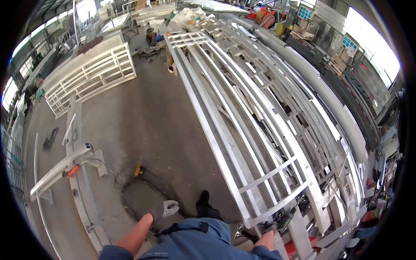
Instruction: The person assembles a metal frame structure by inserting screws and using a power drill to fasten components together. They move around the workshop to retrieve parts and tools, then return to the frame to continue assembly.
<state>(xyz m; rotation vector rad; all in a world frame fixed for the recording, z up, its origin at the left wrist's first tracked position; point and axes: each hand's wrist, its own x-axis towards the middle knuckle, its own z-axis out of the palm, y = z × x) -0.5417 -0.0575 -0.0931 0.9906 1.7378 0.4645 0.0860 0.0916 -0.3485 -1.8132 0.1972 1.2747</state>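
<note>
My left hand (170, 208), in a pale grey work glove, hangs over the floor in front of my body. Its fingers are curled in, and nothing shows in them. A dark cable (124, 203) lies looped on the floor beside it. At the near end of a long welded metal frame (229, 173), my right hand (269, 229) reaches low, its fingers mostly hidden. Just right of it lies a dark green and black power tool (284, 221); whether the hand touches it I cannot make out.
Left of me, a metal beam (60, 169) rests crosswise on a long rail (80, 195), with an orange tool (73, 170) by it. A yellow connector (138, 170) lies on the floor. Farther off leans a white lattice frame (93, 78). Long metal profiles (320, 104) are stacked right.
</note>
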